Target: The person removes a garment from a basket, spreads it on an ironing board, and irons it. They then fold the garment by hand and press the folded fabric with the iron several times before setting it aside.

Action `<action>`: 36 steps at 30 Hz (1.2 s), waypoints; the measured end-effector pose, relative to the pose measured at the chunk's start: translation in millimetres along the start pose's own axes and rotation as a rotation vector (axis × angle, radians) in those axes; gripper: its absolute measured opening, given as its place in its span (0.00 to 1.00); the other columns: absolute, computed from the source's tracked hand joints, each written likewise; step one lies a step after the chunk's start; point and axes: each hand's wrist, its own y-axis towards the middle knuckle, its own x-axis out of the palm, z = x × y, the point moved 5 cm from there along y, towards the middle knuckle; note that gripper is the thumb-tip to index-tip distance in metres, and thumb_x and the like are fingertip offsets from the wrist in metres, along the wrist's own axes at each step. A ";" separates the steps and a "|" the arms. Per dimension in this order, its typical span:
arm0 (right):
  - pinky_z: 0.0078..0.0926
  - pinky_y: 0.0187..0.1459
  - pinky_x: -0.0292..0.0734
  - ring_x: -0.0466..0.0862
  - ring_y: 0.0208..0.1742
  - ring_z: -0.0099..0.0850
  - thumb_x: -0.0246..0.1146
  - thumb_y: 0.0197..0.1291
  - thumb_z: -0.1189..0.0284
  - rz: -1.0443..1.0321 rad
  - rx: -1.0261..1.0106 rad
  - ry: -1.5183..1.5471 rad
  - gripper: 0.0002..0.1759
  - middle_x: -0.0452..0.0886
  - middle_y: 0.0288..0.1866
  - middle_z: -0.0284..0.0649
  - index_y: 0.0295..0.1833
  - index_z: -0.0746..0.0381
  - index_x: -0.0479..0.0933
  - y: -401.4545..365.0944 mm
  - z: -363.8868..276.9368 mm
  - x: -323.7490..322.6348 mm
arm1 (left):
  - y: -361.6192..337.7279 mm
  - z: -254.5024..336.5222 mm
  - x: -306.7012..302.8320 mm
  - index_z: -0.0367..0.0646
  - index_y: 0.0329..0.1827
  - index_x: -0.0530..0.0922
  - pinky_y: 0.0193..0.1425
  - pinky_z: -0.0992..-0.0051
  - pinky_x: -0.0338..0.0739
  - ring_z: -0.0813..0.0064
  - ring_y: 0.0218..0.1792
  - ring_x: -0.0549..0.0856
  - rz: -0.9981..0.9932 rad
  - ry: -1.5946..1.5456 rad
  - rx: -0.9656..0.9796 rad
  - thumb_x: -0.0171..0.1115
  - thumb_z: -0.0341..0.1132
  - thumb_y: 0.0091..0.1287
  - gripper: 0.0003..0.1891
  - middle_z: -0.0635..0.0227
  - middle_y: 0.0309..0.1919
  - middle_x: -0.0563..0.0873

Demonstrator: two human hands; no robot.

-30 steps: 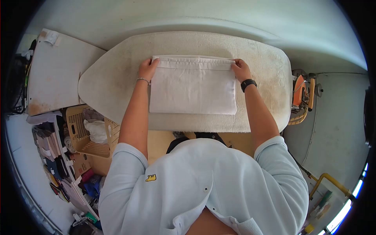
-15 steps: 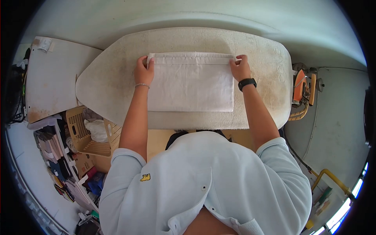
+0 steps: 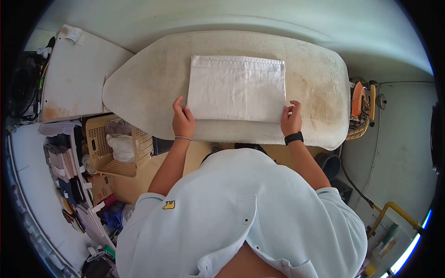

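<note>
A folded white cloth with a stitched hem band along its far edge lies flat on the padded ironing board. My left hand, with a bracelet at the wrist, is at the cloth's near left corner. Its thumb and forefinger are apart, the thumb close to the cloth's edge. At the near right corner is my right hand, a black watch on its wrist. The thumb touches or nearly touches the cloth's right edge, and the other fingers are slightly curled, apart from the thumb.
An orange iron stands on a rest past the board's right end. To the left are a white panel, a tan plastic basket holding fabric, and a shelf with folded clothes. A wall runs behind the board.
Both hands have left the cloth's far corners and come down to its near corners. In the view, the cloth and board appear shifted slightly right and up.
</note>
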 end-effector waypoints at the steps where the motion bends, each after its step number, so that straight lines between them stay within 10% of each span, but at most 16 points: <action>1: 0.34 0.29 0.74 0.81 0.25 0.36 0.57 0.67 0.70 0.039 -0.036 -0.050 0.16 0.80 0.30 0.40 0.57 0.60 0.65 -1.3 -1.0 -0.2 | -0.5 1.7 -0.7 0.46 0.67 0.59 0.33 0.60 0.74 0.57 0.28 0.82 0.014 0.020 0.006 0.50 0.34 0.72 0.22 0.60 0.29 0.81; 22: 0.48 0.37 0.74 0.80 0.37 0.49 0.56 0.63 0.72 0.103 -0.188 -0.262 0.10 0.80 0.34 0.46 0.48 0.60 0.69 -0.7 3.9 0.8 | -10.3 1.8 -2.4 0.47 0.61 0.67 0.32 0.57 0.75 0.56 0.27 0.83 0.055 0.229 0.087 0.54 0.32 0.67 0.19 0.64 0.23 0.83; 29: 0.41 0.43 0.75 0.80 0.42 0.45 0.63 0.59 0.69 0.123 -0.343 -0.124 0.10 0.79 0.39 0.44 0.45 0.59 0.77 115.8 -24.9 11.5 | 105.5 10.6 10.7 0.48 0.46 0.82 0.44 0.67 0.78 0.66 0.41 0.83 0.091 0.079 0.132 0.59 0.43 0.67 0.11 0.64 0.41 0.84; 36: 0.36 0.48 0.78 0.82 0.46 0.40 0.64 0.56 0.66 -0.169 -0.290 -0.267 0.09 0.80 0.41 0.42 0.41 0.57 0.81 170.4 -54.0 26.8 | 180.2 -3.5 37.1 0.41 0.42 0.84 0.45 0.72 0.78 0.69 0.36 0.85 -0.119 0.010 -0.077 0.64 0.46 0.63 0.16 0.64 0.35 0.87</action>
